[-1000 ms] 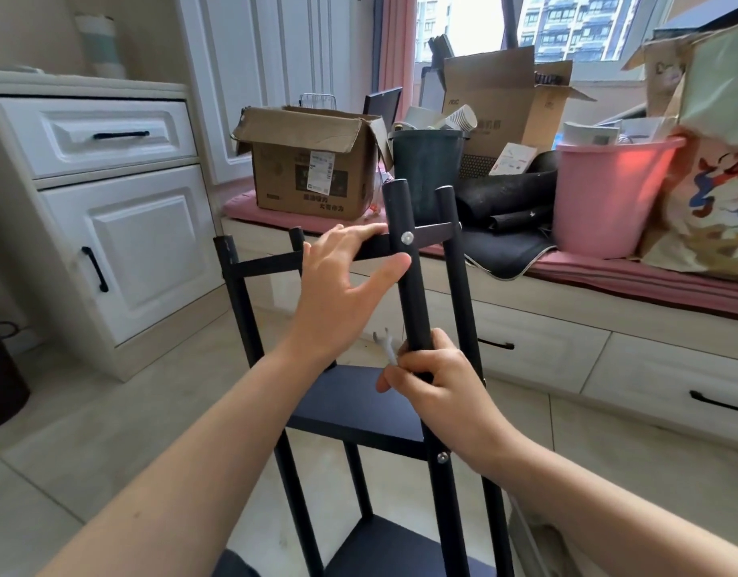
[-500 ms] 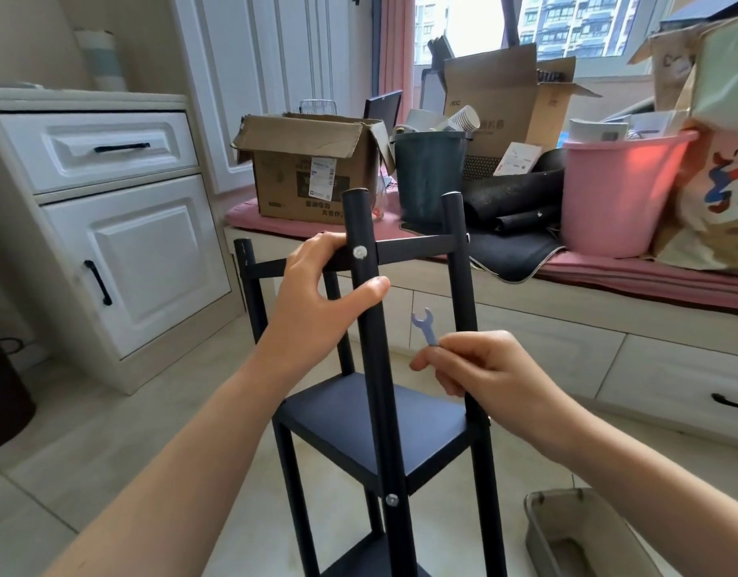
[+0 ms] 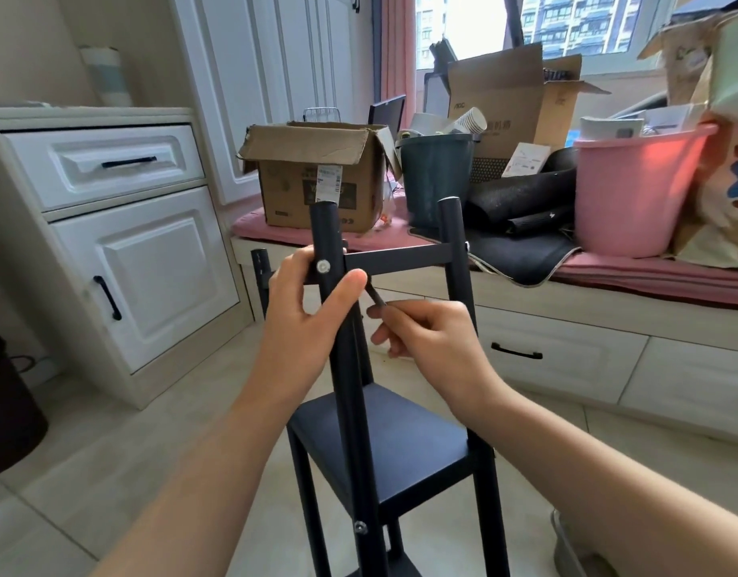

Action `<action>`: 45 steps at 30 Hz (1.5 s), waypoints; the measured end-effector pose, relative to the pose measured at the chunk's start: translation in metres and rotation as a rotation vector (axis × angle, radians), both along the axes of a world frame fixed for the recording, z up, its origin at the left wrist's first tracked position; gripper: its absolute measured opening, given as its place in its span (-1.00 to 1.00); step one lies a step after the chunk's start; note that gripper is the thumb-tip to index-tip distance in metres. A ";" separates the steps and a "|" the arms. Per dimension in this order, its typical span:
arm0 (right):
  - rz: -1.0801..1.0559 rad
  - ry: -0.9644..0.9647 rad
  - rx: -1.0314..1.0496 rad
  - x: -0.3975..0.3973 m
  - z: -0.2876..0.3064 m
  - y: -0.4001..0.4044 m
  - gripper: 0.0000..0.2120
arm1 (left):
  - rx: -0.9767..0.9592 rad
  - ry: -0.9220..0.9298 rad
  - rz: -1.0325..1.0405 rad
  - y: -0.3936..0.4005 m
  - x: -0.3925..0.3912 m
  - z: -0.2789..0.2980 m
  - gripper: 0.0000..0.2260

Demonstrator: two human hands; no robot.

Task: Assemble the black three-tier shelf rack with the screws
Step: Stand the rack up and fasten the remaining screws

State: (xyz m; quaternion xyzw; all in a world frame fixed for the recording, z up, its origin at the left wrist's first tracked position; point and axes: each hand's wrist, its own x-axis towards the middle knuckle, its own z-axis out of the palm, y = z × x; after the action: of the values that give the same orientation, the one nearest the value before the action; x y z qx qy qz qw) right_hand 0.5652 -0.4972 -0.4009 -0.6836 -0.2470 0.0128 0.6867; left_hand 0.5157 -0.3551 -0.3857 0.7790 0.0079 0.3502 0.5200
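Where visible, paper cups (image 3: 472,119) atop dark bin (image 3: 436,177)

bright daylight pours from the window (image 3: 567,31) far above and behind the gripping left hand (image 3: 304,314); its panes are blown out. a pink bucket (image 3: 633,193) up right of the grip glows red. shadows are soft. wide-angle bending curves the edges; the forearms nearest the camera look slightly soft.
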 end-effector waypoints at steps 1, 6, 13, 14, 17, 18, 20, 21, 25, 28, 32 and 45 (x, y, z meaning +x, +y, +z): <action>-0.001 0.013 0.025 -0.002 -0.003 0.005 -0.78 | 0.000 -0.011 -0.010 0.001 0.000 0.000 -0.82; -0.082 -0.033 0.066 -0.010 -0.015 0.019 -0.83 | 0.031 -0.008 -0.041 0.001 0.002 -0.002 -0.73; -0.179 -0.161 0.117 -0.014 -0.018 0.023 -0.84 | 0.032 -0.014 -0.072 0.002 0.003 -0.002 -0.70; -0.190 -0.177 0.116 -0.013 -0.019 0.024 -0.84 | 0.029 -0.012 -0.077 0.003 0.004 -0.002 -0.70; -0.216 -0.190 0.127 -0.011 -0.021 0.025 -0.83 | 0.014 -0.002 -0.085 0.003 0.005 -0.003 -0.72; -0.220 -0.191 0.136 -0.010 -0.021 0.025 -0.83 | 0.012 0.002 -0.083 0.003 0.005 -0.003 -0.73; -0.228 -0.209 0.148 -0.009 -0.020 0.025 -0.84 | 0.009 0.000 -0.085 0.003 0.006 -0.002 -0.75; -0.231 -0.227 0.146 -0.008 -0.019 0.025 -0.84 | 0.007 -0.005 -0.085 0.002 0.006 -0.001 -0.77; -0.232 -0.262 0.138 -0.005 -0.016 0.026 -0.85 | 0.011 -0.025 -0.086 0.002 0.007 0.000 -0.81; -0.235 -0.280 0.137 -0.004 -0.017 0.028 -0.86 | 0.014 -0.034 -0.100 0.002 0.008 0.000 -0.78; -0.274 -0.366 0.095 0.002 -0.021 0.033 -0.88 | 0.023 -0.047 -0.131 0.001 0.008 0.000 -0.75; -0.363 -0.492 0.122 0.019 -0.029 0.050 -0.85 | 0.017 -0.069 -0.155 0.000 0.011 0.000 -0.71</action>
State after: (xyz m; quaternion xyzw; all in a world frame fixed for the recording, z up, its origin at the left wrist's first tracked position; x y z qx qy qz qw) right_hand 0.5845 -0.4469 -0.4301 -0.6566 -0.2800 -0.2909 0.6371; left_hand 0.5267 -0.3555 -0.3861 0.7693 -0.0732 0.3356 0.5388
